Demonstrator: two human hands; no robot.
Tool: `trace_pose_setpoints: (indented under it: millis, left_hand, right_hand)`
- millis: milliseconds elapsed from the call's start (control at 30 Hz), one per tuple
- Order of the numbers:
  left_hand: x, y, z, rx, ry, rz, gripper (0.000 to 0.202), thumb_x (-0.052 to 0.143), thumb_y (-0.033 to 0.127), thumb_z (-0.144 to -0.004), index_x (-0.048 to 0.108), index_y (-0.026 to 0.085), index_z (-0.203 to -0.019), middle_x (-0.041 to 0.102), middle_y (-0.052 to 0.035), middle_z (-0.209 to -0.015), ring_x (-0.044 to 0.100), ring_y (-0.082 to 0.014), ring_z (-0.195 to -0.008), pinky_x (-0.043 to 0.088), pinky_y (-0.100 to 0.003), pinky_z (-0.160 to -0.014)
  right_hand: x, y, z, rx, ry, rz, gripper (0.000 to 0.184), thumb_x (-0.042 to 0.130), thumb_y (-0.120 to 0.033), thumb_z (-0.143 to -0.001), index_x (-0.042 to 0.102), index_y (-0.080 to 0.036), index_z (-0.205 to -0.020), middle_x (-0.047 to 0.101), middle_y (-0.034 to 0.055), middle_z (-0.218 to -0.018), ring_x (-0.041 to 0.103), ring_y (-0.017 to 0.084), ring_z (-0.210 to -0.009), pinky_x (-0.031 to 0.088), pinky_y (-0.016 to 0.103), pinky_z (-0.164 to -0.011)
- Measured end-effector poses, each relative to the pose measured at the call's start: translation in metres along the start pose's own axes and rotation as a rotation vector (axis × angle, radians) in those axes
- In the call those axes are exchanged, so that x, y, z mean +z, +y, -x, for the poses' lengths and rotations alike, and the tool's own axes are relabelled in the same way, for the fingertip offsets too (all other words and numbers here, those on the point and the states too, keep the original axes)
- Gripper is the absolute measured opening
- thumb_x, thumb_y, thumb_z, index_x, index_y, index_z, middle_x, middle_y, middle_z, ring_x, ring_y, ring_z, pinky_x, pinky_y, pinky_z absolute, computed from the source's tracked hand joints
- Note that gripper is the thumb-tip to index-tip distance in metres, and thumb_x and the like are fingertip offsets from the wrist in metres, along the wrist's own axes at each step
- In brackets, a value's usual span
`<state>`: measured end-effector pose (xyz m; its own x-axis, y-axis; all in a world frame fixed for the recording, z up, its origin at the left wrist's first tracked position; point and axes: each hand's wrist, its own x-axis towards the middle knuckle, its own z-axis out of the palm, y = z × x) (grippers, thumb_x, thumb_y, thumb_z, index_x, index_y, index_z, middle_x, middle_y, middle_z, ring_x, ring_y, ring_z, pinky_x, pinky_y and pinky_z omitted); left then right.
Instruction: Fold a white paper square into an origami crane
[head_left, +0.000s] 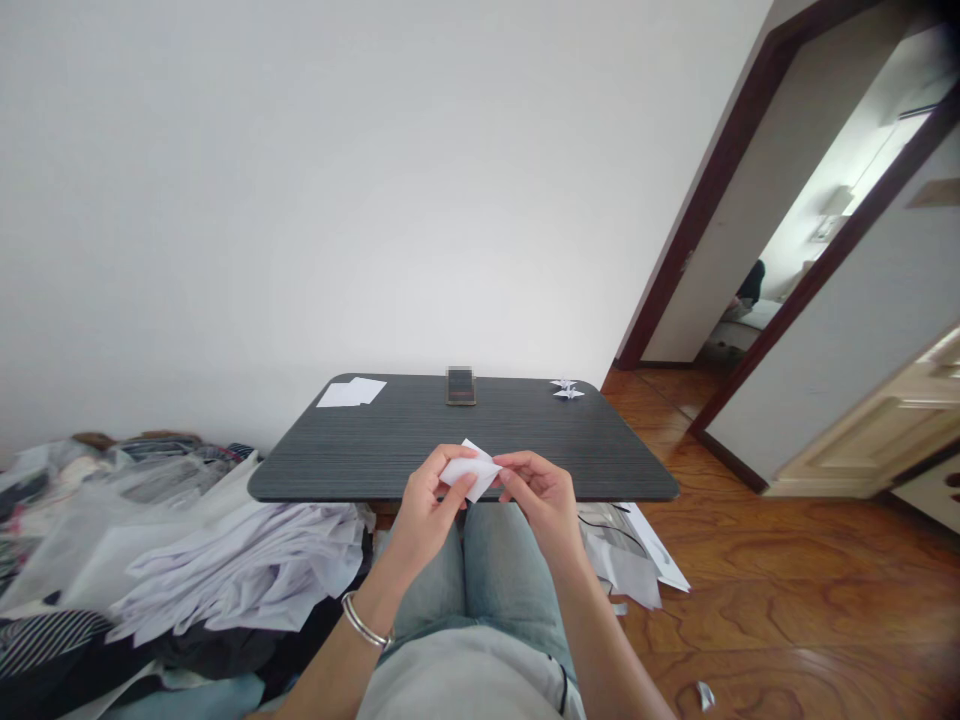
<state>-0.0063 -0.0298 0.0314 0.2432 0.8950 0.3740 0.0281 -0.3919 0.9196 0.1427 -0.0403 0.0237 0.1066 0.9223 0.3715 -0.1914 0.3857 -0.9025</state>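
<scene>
Between my hands, over the front edge of the dark table (352,455), is a small folded white paper (474,472). My left hand (433,497) grips its left side between thumb and fingers. The thumb and fingers of my right hand (541,492) pinch the paper's right corner. Two folded paper cranes (568,393) sit at the table's far right. White paper sheets (351,392) lie at the far left, and a phone (460,386) rests at the back middle.
Heaped clothes and plastic bags (225,560) fill the floor on the left. Bags and papers (622,555) lie under the table's right side. A white wall (375,200) stands behind the table, and a doorway (675,290) is at the right. A paper scrap (705,696) lies on the wooden floor.
</scene>
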Motion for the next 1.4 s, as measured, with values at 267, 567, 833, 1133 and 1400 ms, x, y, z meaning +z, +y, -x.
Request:
trace_pose_setpoints:
  millis: [267, 567, 833, 1133, 1400]
  left_hand:
    - [-0.0005, -0.0003, -0.0018, -0.003, -0.011, 0.024, 0.023, 0.054, 0.033, -0.082, 0.054, 0.017, -0.098, 0.055, -0.0009, -0.078, 0.049, -0.0102, -0.060, 0.043, -0.019, -0.053]
    - [0.0035, -0.0002, 0.0019, 0.023, 0.035, 0.107, 0.027, 0.042, 0.034, -0.089, 0.041, 0.021, -0.112, 0.050, 0.0049, -0.059, 0.043, -0.0098, -0.053, 0.035, -0.019, -0.052]
    - [0.0017, -0.0053, -0.0044, -0.069, -0.002, 0.011, 0.026, 0.055, 0.038, -0.080, 0.052, 0.014, -0.070, 0.047, 0.0025, -0.061, 0.042, -0.0094, -0.057, 0.032, -0.020, -0.051]
    - [0.0032, -0.0017, -0.0045, -0.010, 0.044, -0.032, 0.031, 0.049, 0.037, -0.084, 0.049, 0.014, -0.063, 0.039, 0.0043, -0.056, 0.034, -0.0082, -0.053, 0.026, -0.021, -0.050]
    - [0.0030, -0.0010, -0.0050, -0.034, 0.037, 0.032, 0.028, 0.049, 0.040, -0.082, 0.058, 0.013, -0.083, 0.054, 0.0000, -0.067, 0.046, -0.0107, -0.058, 0.034, -0.020, -0.050]
  right_hand:
    - [-0.0025, -0.0010, 0.0029, -0.046, -0.039, 0.045, 0.013, 0.061, -0.024, -0.076, 0.068, -0.019, -0.086, 0.066, 0.0027, -0.071, 0.061, 0.015, -0.066, 0.049, 0.021, -0.050]
    - [0.0046, 0.0018, 0.0022, -0.013, 0.013, 0.079, 0.008, 0.065, -0.024, -0.074, 0.063, -0.017, -0.076, 0.059, -0.0001, -0.067, 0.051, 0.010, -0.056, 0.043, 0.020, -0.048]
    - [0.0036, 0.0044, 0.0038, -0.072, -0.017, 0.146, 0.011, 0.058, -0.023, -0.079, 0.060, -0.019, -0.089, 0.054, -0.0013, -0.067, 0.051, 0.012, -0.060, 0.042, 0.021, -0.051]
    - [0.0060, 0.0051, 0.0037, -0.089, -0.001, 0.223, 0.012, 0.060, -0.022, -0.078, 0.059, -0.020, -0.090, 0.057, 0.0000, -0.071, 0.054, 0.013, -0.064, 0.042, 0.022, -0.054]
    - [0.0051, 0.0074, -0.0001, -0.051, 0.089, 0.104, 0.012, 0.061, -0.025, -0.077, 0.058, -0.018, -0.086, 0.054, -0.0015, -0.066, 0.049, 0.010, -0.055, 0.042, 0.020, -0.047]
